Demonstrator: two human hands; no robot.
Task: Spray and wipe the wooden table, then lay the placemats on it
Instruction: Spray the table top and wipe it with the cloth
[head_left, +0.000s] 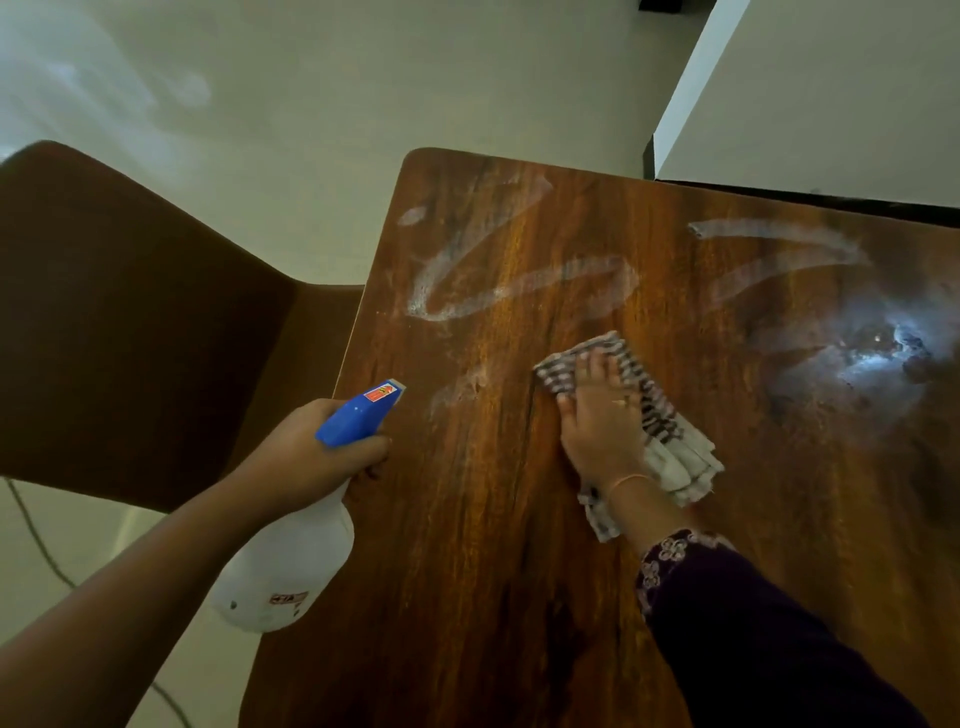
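Your dark purple sleeve (753, 634) ends in a pale, flower-embroidered cuff (675, 553); just beyond the cuff, a thin bangle (626, 480).

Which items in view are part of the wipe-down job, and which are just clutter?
Job: spray bottle in left hand; striped cloth under right hand; wooden table with wet streaks. Placemats not in view.
Lying about: brown chair; cable on floor.

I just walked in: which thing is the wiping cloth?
Start at the wooden table filling the right of the view. Near its middle, the right hand presses flat on a folded cloth. It alone is striped fabric, unlike the blue-topped spray bottle the left hand grips.
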